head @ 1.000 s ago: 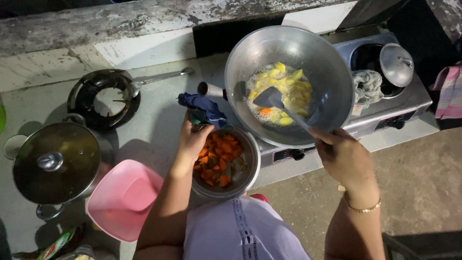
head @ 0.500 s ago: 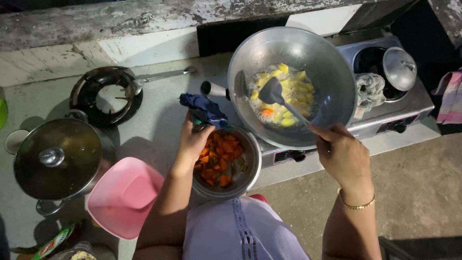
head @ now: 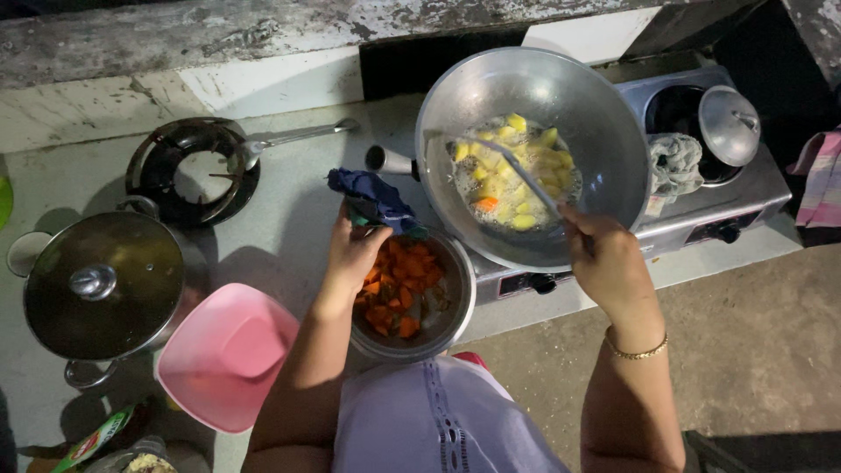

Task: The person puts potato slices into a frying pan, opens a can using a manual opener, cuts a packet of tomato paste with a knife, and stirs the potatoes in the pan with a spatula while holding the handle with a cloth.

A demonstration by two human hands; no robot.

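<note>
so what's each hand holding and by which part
Right hand grips the spatula by its handle end, blade in the wok. Left hand holds a blue cloth by its lower end.

Wok (head: 604, 114): large, round, grey metal, sits on gas stove burner, short handle stub pointing left. Inside: yellow potato chunks (head: 512, 171) plus one orange piece in bubbling oil, pooled at bottom.

Spatula (head: 517, 171): thin metal handle, slants from right hand (head: 604, 258) down into wok, tip among chunks.

Blue cloth (head: 372, 197): dark, crumpled, pinched in left hand (head: 355, 254), just beside wok handle.

Metal bowl (head: 460, 293): round, holds orange carrot pieces (head: 399, 289), stands on counter directly below left hand.
</note>
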